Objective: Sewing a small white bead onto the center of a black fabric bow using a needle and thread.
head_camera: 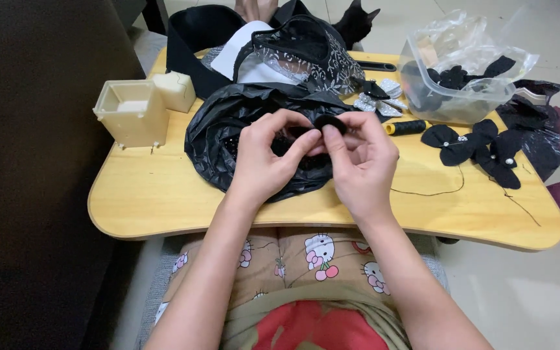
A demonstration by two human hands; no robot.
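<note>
Head view: left hand (264, 155) and right hand (358, 159) meet above the black plastic bag (218, 129) on the bench (163, 194). Fingers of both hands pinch one small black fabric piece (329, 123). Finished black bows (471, 146) lie at right, near a clear tub (452, 107) of further pieces. Judged: partly complete; this piece remains unfinished.

Wooden lap table (163, 194), black plastic bag (221, 129), cream box (131, 111), clear tub (452, 97), black fabric bows (481, 146), thread spool (406, 127)
</note>
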